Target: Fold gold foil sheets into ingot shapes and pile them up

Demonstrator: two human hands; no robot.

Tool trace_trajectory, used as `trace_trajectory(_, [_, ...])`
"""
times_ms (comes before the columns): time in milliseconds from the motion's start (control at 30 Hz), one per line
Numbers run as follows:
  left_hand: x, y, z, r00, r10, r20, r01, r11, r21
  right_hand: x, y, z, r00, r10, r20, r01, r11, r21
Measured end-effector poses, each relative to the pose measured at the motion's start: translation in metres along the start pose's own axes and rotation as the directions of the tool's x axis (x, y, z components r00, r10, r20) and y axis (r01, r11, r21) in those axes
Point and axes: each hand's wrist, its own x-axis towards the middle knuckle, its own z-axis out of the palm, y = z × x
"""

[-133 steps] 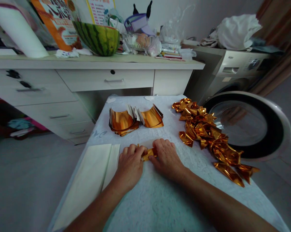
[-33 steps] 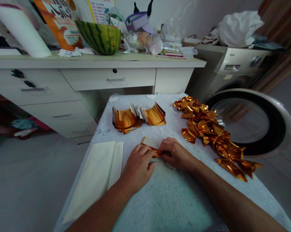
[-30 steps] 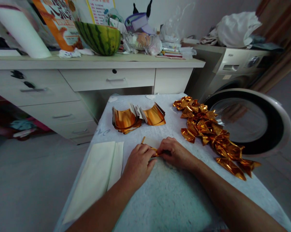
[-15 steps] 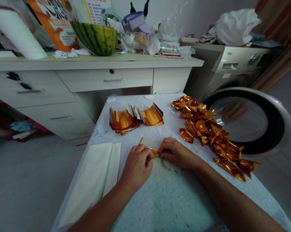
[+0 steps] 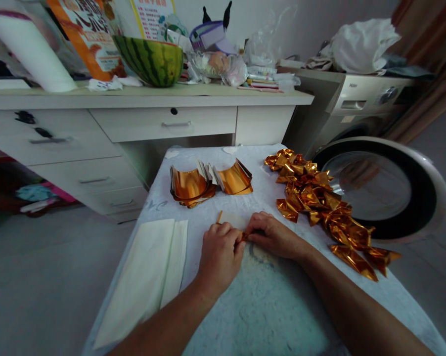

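Observation:
Between my hands is a sheet of gold foil paper (image 5: 233,219), pale side up, its near edge turned over to show a narrow gold strip. My left hand (image 5: 221,253) is closed on that edge, knuckles up. Close beside it, my right hand (image 5: 270,234) pinches the same edge at its right end; the fingers hide most of the fold. Two curved stacks of gold foil sheets (image 5: 192,184) lie just beyond. To the right stretches a heap of folded gold foil pieces (image 5: 312,193). A folded pale cloth or paper (image 5: 139,277) lies left of my left hand.
A patterned cloth covers the table (image 5: 271,306). Behind it stands a white desk (image 5: 204,101) bearing a cut watermelon (image 5: 151,62), a paper roll (image 5: 35,54) and plastic bags. At right, the open round door (image 5: 379,185) of a washing machine (image 5: 356,96) reaches near the table edge.
My left hand has slid right, closer to my right hand, along the foil paper's edge. Less of the gold strip shows now. The view has shifted slightly.

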Motion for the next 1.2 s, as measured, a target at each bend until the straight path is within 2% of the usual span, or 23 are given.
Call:
trace_trajectory(267, [-0.003,-0.003,-0.002,1.000,-0.002,0.010,0.003,0.999,-0.051,-0.002,0.001,0.000,0.997,0.065,-0.035,-0.066,0.997,-0.050])
trace_trajectory(533, [-0.004,-0.007,0.005,0.997,-0.015,-0.081,0.006,0.995,-0.103,-0.001,-0.003,-0.001,0.991,0.131,-0.042,-0.135,0.985,-0.104])
trace_trajectory(933, [-0.004,-0.005,0.006,0.996,-0.023,-0.084,0.022,1.000,-0.017,0.003,-0.011,0.006,0.965,0.245,-0.094,-0.257,0.954,-0.152])
trace_trajectory(1200, [-0.003,-0.007,0.007,0.994,-0.023,-0.105,0.020,0.999,-0.032,0.004,-0.014,0.007,0.953,0.286,-0.103,-0.302,0.932,-0.202])
